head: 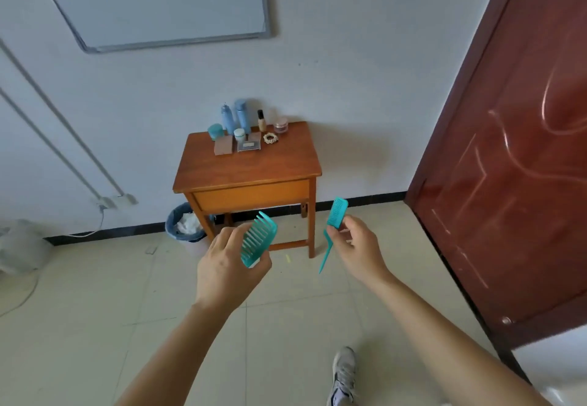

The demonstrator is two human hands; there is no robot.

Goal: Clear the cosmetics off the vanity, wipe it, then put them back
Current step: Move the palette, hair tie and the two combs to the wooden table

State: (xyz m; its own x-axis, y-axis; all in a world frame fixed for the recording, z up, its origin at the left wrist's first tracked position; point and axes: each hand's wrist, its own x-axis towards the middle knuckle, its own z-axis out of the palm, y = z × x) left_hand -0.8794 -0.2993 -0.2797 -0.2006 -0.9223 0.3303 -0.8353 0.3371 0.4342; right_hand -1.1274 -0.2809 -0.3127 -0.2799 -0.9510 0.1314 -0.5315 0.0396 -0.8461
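A small wooden vanity table (pixel 254 167) stands against the far wall. Along its back edge sit two blue bottles (pixel 236 116), a teal jar (pixel 215 131), a white-lidded jar (pixel 239 134), a foundation bottle (pixel 261 120), a pink jar (pixel 280 125), a beaded hair tie (pixel 270 137) and two flat palettes (pixel 235 145). My left hand (pixel 227 265) grips a wide-tooth teal comb (pixel 258 238). My right hand (pixel 357 245) holds a teal tail comb (pixel 333 224), tail pointing down. Both hands are some way in front of the table, above the floor.
A blue bin (pixel 185 224) with white waste stands left of the table legs. A dark red door (pixel 514 151) is at the right. A whiteboard (pixel 158 2) hangs on the wall. A cable and bag (pixel 22 246) lie at the left. My shoe (pixel 344 374) is on the tiled floor.
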